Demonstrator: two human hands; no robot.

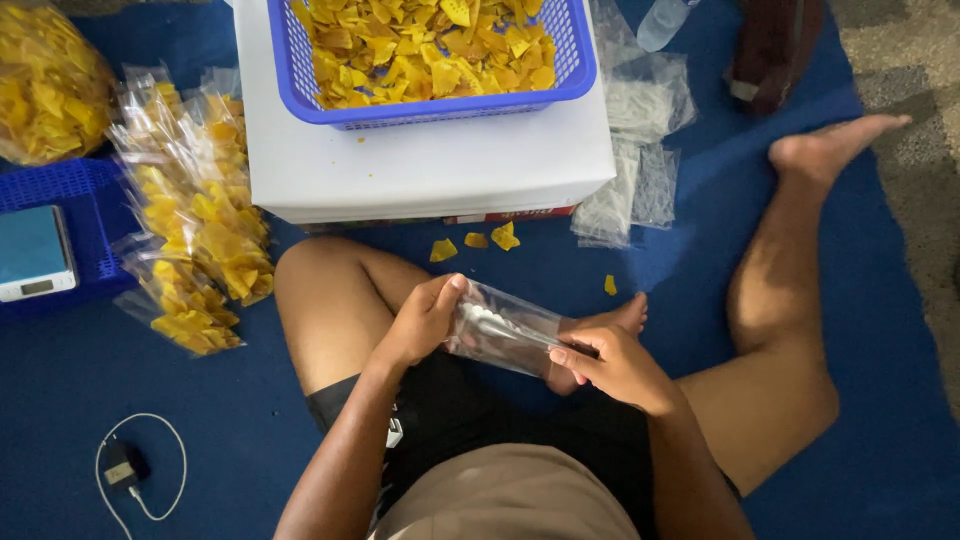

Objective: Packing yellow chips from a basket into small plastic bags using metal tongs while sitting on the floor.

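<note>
On the white box sits one blue basket of yellow chips. Beside it lie two heaps of bags: filled ones on my left, too overlapped to count, and empty ones on my right. Over my lap I hold one clear plastic bag, which looks empty. My left hand pinches its edge, and my right hand is closed around the other end. I judge it feather-light, limp and slippery, best gripped at the rim. About four loose chips lie on the mat.
</note>
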